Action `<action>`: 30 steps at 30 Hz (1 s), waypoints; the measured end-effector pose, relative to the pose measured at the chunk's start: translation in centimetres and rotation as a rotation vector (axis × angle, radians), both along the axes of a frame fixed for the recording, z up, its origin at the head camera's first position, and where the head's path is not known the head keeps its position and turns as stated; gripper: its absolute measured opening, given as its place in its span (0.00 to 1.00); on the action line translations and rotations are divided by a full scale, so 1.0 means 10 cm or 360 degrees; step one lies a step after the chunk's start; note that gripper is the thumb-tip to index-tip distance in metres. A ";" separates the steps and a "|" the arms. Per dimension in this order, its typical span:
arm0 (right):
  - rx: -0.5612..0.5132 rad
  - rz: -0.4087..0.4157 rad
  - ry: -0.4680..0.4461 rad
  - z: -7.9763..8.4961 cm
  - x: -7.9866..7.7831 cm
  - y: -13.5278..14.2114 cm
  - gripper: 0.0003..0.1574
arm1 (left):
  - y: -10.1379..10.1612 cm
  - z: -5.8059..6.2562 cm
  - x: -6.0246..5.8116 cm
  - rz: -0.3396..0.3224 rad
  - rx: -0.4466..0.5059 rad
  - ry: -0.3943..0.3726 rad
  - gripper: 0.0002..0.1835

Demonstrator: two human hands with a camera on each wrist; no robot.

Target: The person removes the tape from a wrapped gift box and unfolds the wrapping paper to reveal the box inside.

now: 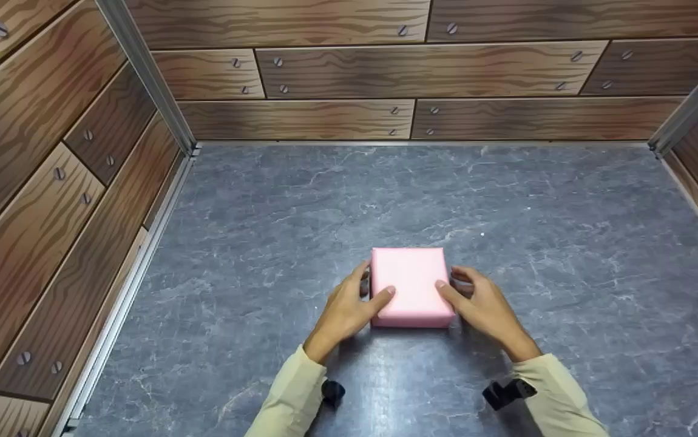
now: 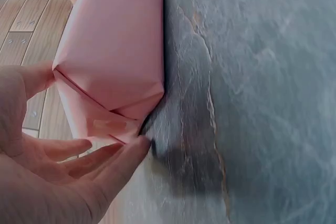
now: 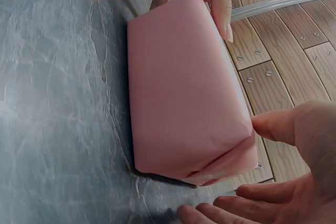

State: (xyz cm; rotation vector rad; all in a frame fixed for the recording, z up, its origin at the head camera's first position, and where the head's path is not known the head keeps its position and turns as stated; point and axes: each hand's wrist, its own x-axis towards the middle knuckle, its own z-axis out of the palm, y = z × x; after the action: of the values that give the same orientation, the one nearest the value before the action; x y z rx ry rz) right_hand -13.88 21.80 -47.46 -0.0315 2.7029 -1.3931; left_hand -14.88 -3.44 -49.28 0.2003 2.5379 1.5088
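In the head view, the pink, squarish, paper-wrapped box [image 1: 413,282] rests on the grey, marble-veined tabletop [image 1: 252,243] between your left hand [image 1: 346,306] and your right hand [image 1: 488,303], neither clearly nearer; both thumbs lie on its top, which looks too nearly square to tell a long axis. In the left wrist view, your thumb touches an upper corner and a fingertip reaches the lower edge of the folded end [image 2: 89,108], so that hand loosely spans it. In the right wrist view, your thumb touches the opposite end's upper corner while your fingers stand apart below, leaving that grip wide.
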 end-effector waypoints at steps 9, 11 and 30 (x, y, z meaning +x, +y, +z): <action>-0.0198 -0.0060 -0.0083 -0.06 -0.01 -0.06 0.36 | 0.03 -0.01 -0.01 0.0073 0.0213 -0.0051 0.38; -0.0201 -0.0076 -0.0076 -0.06 0.00 -0.06 0.35 | 0.03 -0.02 0.00 0.0091 0.0255 -0.0037 0.35; -0.0323 -0.0144 -0.0150 0.01 0.02 -0.07 0.29 | 0.08 0.05 0.03 0.0197 0.0173 0.0064 0.24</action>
State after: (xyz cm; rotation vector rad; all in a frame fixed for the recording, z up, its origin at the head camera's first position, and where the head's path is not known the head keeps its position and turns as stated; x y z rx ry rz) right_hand -13.68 21.12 -47.39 0.1390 2.5069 -1.6449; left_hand -14.61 -2.68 -48.75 0.0902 2.5437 1.7065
